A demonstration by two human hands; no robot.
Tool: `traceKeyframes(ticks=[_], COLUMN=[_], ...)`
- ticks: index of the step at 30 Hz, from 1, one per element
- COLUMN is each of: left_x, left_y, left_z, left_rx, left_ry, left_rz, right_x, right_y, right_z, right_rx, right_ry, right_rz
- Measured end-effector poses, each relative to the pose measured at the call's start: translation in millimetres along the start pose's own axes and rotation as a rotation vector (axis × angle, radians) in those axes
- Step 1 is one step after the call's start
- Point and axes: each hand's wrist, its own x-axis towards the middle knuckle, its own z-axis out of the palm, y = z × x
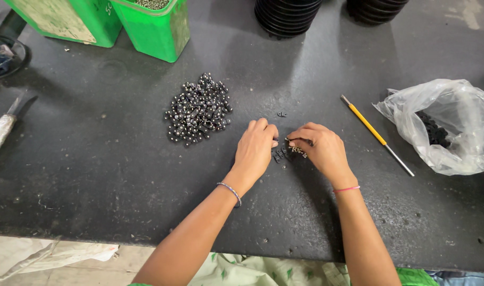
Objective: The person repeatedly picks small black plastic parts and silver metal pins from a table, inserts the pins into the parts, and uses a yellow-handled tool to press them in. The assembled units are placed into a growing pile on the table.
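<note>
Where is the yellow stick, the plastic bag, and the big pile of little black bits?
yellow stick [370,126], head view, middle of its yellow part.
plastic bag [454,114], head view, crinkled top.
pile of black bits [198,110], head view, centre of heap.

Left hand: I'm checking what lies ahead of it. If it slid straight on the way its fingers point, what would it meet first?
Probably the lone small black part just beyond the left hand; past that, bare dark table, though the exact line is uncertain.

Bare table [93,175] left; parts pile [198,109] blocks ahead.
</note>
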Motion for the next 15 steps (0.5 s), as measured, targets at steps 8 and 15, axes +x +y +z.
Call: traceKeyframes(ticks=[8, 15], left_x=[-0.3, 5.8], left_y=[3.7, -6.7], left_z=[0.6, -1.6], left_rx=[0.06, -0.409], left_ry=[0.025, 0.117], left_rz=[0.065, -0.225], right_x=[-2.5, -1.0], right_y=[-3.0, -7.1], right_z=[4.5, 7.2], right_rx=[-0.063, 0.319], right_ry=[0.024, 0.139], right_rz=[-0.025, 0.036])
